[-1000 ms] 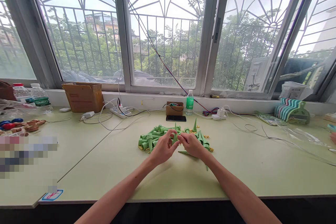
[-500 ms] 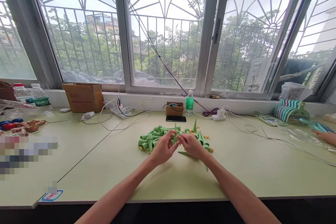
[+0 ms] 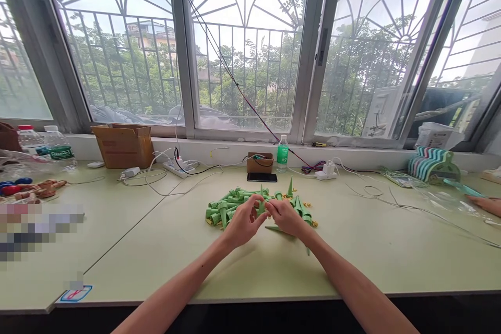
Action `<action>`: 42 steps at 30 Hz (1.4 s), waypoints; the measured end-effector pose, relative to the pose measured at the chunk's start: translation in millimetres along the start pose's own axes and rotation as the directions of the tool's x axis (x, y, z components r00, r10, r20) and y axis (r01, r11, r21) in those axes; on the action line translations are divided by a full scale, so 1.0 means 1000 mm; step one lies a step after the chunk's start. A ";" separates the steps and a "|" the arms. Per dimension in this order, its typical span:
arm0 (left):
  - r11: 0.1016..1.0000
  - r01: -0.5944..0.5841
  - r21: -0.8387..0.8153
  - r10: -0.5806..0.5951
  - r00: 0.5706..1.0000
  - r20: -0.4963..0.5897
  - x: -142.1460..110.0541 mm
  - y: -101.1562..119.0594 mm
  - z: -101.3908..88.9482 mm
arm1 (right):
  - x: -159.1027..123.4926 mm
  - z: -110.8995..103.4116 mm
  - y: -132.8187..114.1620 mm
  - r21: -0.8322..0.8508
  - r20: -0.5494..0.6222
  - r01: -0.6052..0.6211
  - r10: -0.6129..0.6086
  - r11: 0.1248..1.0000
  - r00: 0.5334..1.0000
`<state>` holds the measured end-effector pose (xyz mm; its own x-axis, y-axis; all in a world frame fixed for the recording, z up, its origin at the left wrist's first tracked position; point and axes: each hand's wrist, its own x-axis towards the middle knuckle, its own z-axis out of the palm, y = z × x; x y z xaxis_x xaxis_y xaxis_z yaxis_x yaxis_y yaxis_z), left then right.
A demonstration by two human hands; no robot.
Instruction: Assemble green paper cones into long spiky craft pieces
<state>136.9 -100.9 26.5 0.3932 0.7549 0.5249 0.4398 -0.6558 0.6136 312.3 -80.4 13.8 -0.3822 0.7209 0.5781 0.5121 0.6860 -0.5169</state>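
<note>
Inside the table's near edge [image 3: 258, 296], left hand [image 3: 245, 220] half-curls round a green spike [image 3: 262, 190], likely light, stiff, best gripped low; right hand [image 3: 287, 216] pinches, contents unclear.

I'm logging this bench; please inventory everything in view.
Tables: two, pale green, butted together
Cones: many, green, centre
Small pieces: several, yellow, around cones
Phone: one, black, behind cones
Cardboard boxes: two, brown, back
Bottles: three, clear, back and left
Power strip: one, white, back left
Cables: several, mixed, back
Stacked items: several, pastel, back right
Balls: several, red and blue, left
Windows: several, grey-framed, behind
Co-worker's hand: one, bare, right edge
Left hand, right hand: one each, bare, at cones
</note>
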 end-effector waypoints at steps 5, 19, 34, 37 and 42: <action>1.000 -0.017 0.018 0.017 1.000 -0.007 0.000 0.001 0.000 | 0.001 -0.002 -0.004 0.041 0.016 -0.021 0.020 0.999 1.000; 0.996 0.000 -0.093 -0.006 0.998 -0.058 0.000 -0.004 0.004 | 0.002 0.001 -0.003 0.122 -0.002 -0.078 0.078 0.989 0.997; 0.984 0.073 -0.161 -0.077 0.997 -0.018 0.004 -0.004 0.000 | 0.001 -0.002 -0.004 0.176 -0.044 -0.113 0.123 0.978 0.991; 0.989 0.057 -0.136 -0.061 0.998 -0.030 0.004 -0.006 0.001 | 0.001 -0.002 -0.001 0.136 -0.054 -0.106 0.114 0.985 0.992; 0.997 -0.078 -0.024 0.076 0.995 -0.068 0.002 -0.008 0.002 | 0.002 -0.001 0.000 0.093 -0.043 -0.106 0.111 0.990 0.993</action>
<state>135.7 -94.0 21.9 0.3693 0.7020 0.6090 0.3881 -0.7119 0.5853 312.4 -79.3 16.1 -0.2895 0.7876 0.5440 0.4758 0.6116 -0.6322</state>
